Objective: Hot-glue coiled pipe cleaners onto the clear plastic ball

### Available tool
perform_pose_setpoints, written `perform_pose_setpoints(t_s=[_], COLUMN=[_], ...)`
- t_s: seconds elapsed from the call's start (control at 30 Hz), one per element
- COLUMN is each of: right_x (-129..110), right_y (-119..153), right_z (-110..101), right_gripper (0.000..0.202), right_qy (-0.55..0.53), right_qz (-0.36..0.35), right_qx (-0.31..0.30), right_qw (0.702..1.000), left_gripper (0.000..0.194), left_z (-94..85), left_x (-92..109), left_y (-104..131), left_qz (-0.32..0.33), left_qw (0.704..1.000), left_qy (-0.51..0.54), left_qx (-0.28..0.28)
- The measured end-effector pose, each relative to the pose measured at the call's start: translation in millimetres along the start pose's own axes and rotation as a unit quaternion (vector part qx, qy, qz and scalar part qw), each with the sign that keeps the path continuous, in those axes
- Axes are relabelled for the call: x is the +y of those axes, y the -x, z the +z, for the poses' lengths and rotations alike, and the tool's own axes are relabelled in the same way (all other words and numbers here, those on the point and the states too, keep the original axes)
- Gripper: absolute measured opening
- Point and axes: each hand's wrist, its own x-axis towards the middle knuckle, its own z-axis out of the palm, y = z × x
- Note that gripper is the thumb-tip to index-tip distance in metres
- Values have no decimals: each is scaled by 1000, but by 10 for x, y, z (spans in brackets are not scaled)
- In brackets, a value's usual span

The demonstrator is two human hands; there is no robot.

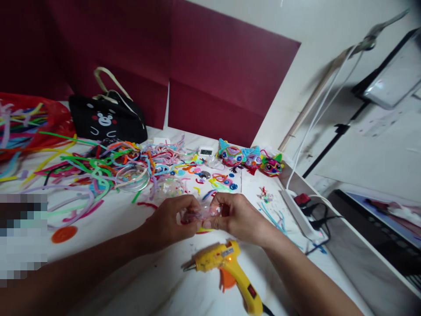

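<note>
Between my two hands is a small clear plastic bag [206, 211] with tiny pieces inside, though I cannot make out what they are. My left hand [174, 219] pinches its left side, thumb and fingers together. From the right, my right hand [235, 217] closes on the other side in the same way. Something yellow and red lies under the fingertips, mostly hidden. Nearer to me, a yellow glue gun [219, 256] with an orange trigger rests on its side, its nozzle pointing left and a small light glowing.
Pipe cleaners [98, 171] in many colours heap up on the left, beside a black bag [108, 116]. A round clear dish [132, 177] stands among them. Decorated craft figures [232, 156] sit at the back. A power strip [302, 215] with cables runs along the right edge.
</note>
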Motion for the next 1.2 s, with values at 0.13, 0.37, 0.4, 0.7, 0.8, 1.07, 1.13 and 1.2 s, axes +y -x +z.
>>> perform_pose_setpoints(t_s=[0.13,0.37,0.4,0.7,0.8,1.07,1.13,1.2], right_x=[19,-16,-31,-71,-43,-68,-70,-60], right_y=[-9,8,14,47,36,10,-1,-14], right_z=[-34,-110,-113,-175,-190,-185,-179,-169], right_gripper=[49,56,57,50,47,41,41,43], right_qy=[-13,-74,-74,-62,-69,-122,-126,-131], right_qz=[-27,-29,-29,-26,-38,-62,-59,-55], right_qx=[10,37,41,80,83,46,44,48], right_qw=[999,996,996,995,993,990,989,989], left_gripper=[18,27,29,37,37,36,35,34], left_z=[-15,-48,-46,0,1,-20,-17,-12], left_x=[-46,-92,-99,-159,-151,22,42,42], left_y=[-24,-47,-47,-50,-49,-61,-59,-57], left_qz=[-24,-80,-85,-126,-133,-165,-169,-175], left_qw=[998,986,983,959,955,949,949,948], left_qy=[51,148,162,253,262,264,261,257], left_qx=[4,8,5,31,33,43,55,63])
